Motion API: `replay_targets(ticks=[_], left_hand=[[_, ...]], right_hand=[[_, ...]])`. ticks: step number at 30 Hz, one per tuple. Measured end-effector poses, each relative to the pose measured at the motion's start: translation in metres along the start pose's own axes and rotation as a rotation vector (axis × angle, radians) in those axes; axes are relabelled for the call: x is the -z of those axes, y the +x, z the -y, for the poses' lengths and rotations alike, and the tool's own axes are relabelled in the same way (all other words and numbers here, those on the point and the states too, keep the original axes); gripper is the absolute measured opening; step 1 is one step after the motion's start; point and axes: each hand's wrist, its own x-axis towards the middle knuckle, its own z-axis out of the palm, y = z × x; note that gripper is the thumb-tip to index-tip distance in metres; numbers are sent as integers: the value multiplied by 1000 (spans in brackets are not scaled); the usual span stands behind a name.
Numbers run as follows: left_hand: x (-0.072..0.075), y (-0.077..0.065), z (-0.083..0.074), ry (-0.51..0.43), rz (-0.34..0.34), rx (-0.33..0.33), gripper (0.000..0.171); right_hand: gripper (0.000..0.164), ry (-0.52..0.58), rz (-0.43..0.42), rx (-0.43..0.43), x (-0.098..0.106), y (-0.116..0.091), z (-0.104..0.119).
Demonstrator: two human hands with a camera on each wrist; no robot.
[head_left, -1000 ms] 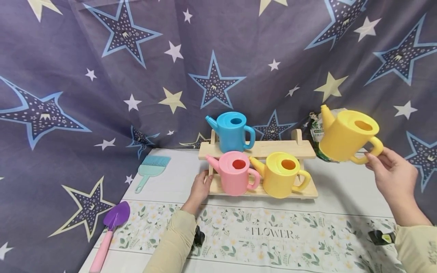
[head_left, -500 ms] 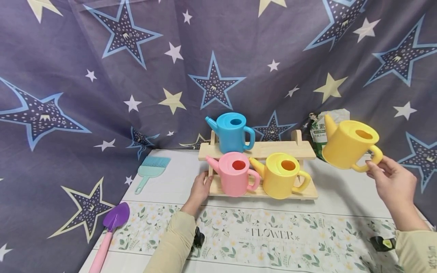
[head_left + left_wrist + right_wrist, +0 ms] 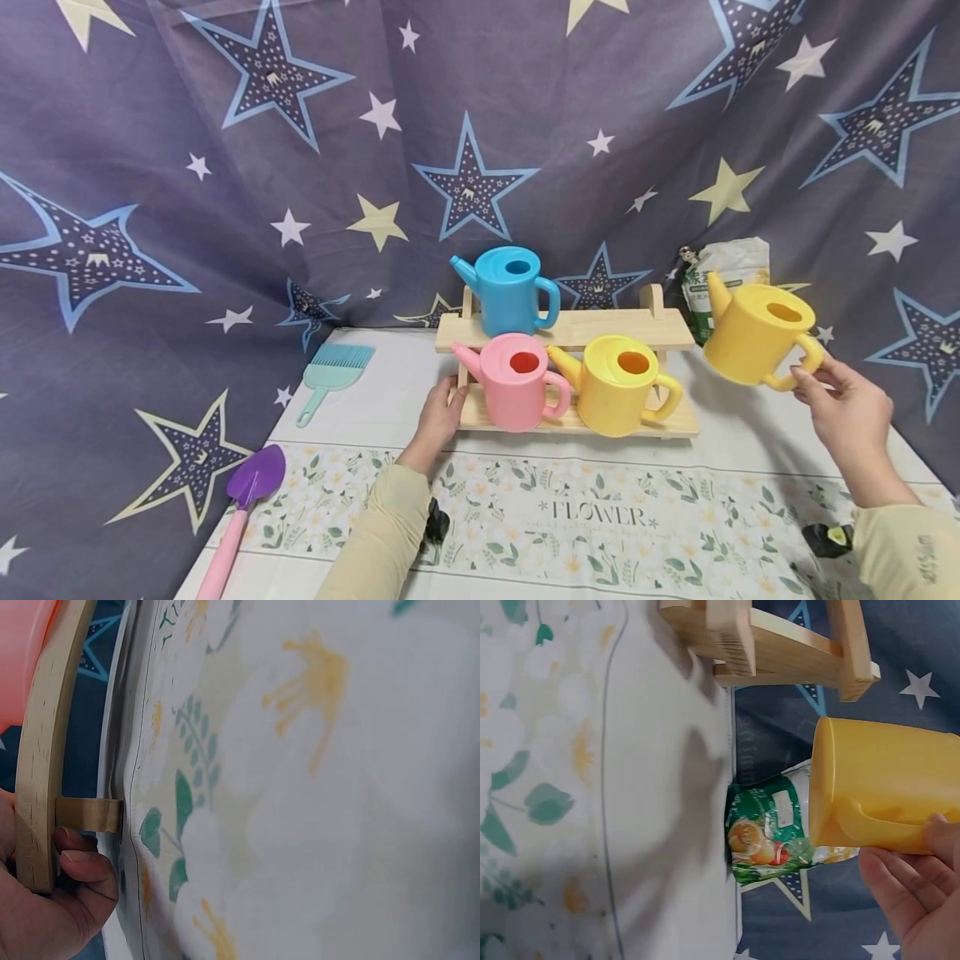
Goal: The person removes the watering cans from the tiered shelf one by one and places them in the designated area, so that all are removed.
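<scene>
My right hand [image 3: 851, 410] pinches the handle of a yellow watering can [image 3: 757, 335], held in the air right of a two-tier wooden shelf [image 3: 600, 327]. The can's spout points up and left. At the shelf's lower left end, my left hand [image 3: 441, 412] grips the board; the left wrist view has its fingers [image 3: 88, 866] curled under the wooden edge [image 3: 37, 772]. On the upper tier stands a blue watering can [image 3: 510, 300]. A pink watering can [image 3: 513, 392] and a second yellow one [image 3: 611, 396] stand side by side on the lower tier.
Behind the raised can, a green and white printed bag [image 3: 769, 825] leans by the star-patterned curtain [image 3: 360, 167]. To the left lie a teal hand brush [image 3: 332, 375] and a purple trowel with a pink handle [image 3: 238, 508]. A flower-printed cloth [image 3: 585, 483] covers the table.
The right hand has lowered the yellow watering can and brought it slightly left, so more of the bag behind shows. My left hand keeps its place on the shelf.
</scene>
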Motion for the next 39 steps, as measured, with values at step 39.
replay_targets(ticks=[39], left_hand=[[2,-3,-1,-1,-12,-26,33]], right_hand=[[39,-18,101,-64,-56,-1,-24]])
